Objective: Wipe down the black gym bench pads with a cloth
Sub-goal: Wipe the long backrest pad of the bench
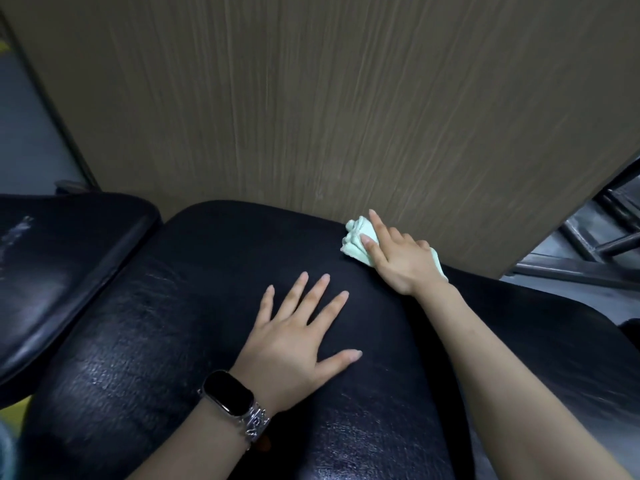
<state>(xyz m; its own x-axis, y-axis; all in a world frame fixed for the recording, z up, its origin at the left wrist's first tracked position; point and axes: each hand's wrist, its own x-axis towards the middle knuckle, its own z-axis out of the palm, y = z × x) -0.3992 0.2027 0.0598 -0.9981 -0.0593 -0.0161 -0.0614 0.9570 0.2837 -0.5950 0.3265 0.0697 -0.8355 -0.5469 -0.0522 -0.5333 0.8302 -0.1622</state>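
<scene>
The large black bench pad (180,341) fills the lower part of the view, its surface creased and cracked with a dull sheen. The left hand (294,344) lies flat on the middle of this pad, palm down, fingers straight and spread, grasping nothing. A dark-faced watch (228,393) on a metal band sits at the left wrist.

The right hand (394,258) is at the far right edge of the same pad, pressing a pale green cloth (356,237) against the surface. The cloth is bunched in folds; part shows beyond the fingertips, and a further strip shows behind the heel of the hand. The fingers lie fairly straight over the cloth; whether the thumb pinches it from below cannot be told.

A second black pad (62,265) stands to the left, separated from the main pad by a narrow gap, with pale scuff marks near its far corner. A wood-grain panel (311,98) rises directly behind both pads. Dark metal frame bars (599,237) show at the right edge
</scene>
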